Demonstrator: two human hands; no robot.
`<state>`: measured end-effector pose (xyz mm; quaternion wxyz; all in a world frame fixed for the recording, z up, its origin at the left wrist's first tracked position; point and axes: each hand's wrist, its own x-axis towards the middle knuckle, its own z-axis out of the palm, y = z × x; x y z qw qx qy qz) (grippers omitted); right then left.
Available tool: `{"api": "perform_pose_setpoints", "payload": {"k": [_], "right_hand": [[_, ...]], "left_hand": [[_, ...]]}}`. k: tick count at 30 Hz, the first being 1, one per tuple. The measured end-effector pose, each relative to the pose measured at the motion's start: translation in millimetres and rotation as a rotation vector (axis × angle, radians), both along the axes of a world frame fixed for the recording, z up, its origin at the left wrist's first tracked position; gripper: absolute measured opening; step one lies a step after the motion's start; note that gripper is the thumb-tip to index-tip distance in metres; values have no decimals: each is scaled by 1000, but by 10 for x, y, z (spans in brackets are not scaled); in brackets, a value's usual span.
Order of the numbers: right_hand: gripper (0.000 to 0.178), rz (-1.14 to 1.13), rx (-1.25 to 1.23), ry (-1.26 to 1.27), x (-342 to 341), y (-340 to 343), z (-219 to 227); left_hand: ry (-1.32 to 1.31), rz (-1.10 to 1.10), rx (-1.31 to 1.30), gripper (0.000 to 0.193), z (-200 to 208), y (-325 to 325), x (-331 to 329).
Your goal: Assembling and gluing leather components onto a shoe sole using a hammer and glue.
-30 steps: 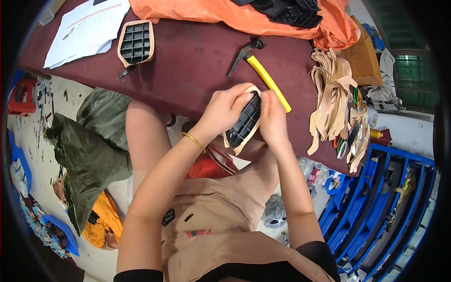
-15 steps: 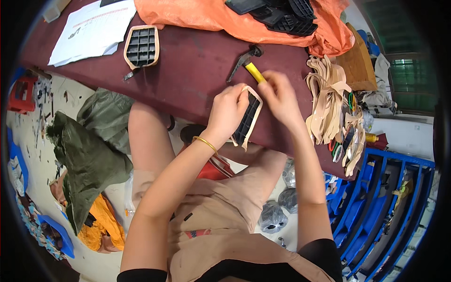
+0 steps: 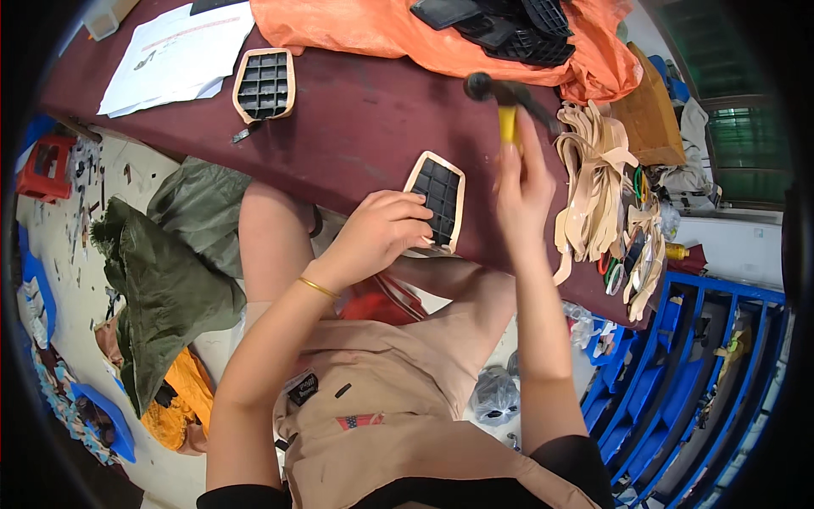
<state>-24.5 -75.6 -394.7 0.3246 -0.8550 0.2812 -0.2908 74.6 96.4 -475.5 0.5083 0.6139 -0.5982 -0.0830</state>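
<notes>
My left hand point(image 3: 377, 233) grips the lower left side of a black gridded piece point(image 3: 443, 188), fingers laid across its grid. A beige strip runs around the rim of this piece, which sits at the table's near edge with its grid facing up. To the right, my right hand point(image 3: 526, 191) is wrapped around the yellow handle of a hammer point(image 3: 508, 123). The hammer is raised and its dark head is smeared by motion, apart from the piece. A second black gridded piece point(image 3: 264, 85) with a beige rim lies farther left on the table.
A maroon table point(image 3: 356, 127) spans the front. Paper sheets point(image 3: 174, 59) lie far left, an orange sack point(image 3: 348, 30) with black parts point(image 3: 530, 34) at the back. Beige strips point(image 3: 593, 187) are bunched at right, beside a wooden box point(image 3: 649, 119). A blue rack point(image 3: 678, 373) stands lower right.
The hammer has been lifted and swung rightward in my right hand. My left hand has shifted lower on the gridded piece, which now shows its grid more fully.
</notes>
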Motion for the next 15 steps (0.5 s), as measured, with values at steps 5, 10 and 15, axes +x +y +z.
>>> {"api": "perform_pose_setpoints", "payload": {"k": [5,10,15], "right_hand": [[37,69,101,172,-262,99,-86],[37,38,129,123,-361,138,-137],[36,-159,219,41,-417,188,205]], "left_hand": [[79,19,-14,11,6,-115,10],[43,45,-23,11,31,-114,-25],[60,49,-14,10,34,-79,-40]]}}
